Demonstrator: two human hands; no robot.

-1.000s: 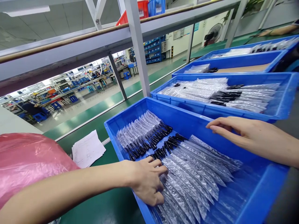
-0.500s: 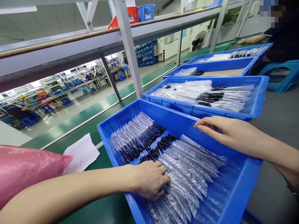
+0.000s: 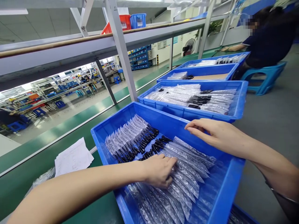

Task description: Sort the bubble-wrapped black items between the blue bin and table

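Observation:
My left hand point(image 3: 160, 170) reaches into the nearest blue bin point(image 3: 163, 112). Its bent fingers are apart and touch the near row of clear plastic bags point(image 3: 184, 174); the fingertips are partly hidden, and no bag is lifted. Black cable-like ends point(image 3: 161, 143) stick out of these bags toward the middle of the bin. A second row of bagged pieces point(image 3: 130, 133) lies along the far left side, black ends facing the first row. My right hand point(image 3: 207, 133) rests over the bin's right rim, fingers loosely stretched, holding nothing.
More blue bins point(image 3: 243, 96) with bagged pieces stand behind on the green bench. Paper sheets point(image 3: 73, 157) and a clear plastic bag point(image 3: 43, 179) lie left. A metal post point(image 3: 122, 53) and shelf rise behind. A person point(image 3: 268, 37) sits on a blue stool point(image 3: 263, 77) at right.
My left hand has moved right and slightly up across the bagged row. My right hand stays at the rim. The view has shifted right, and the pink bag at left is out of sight.

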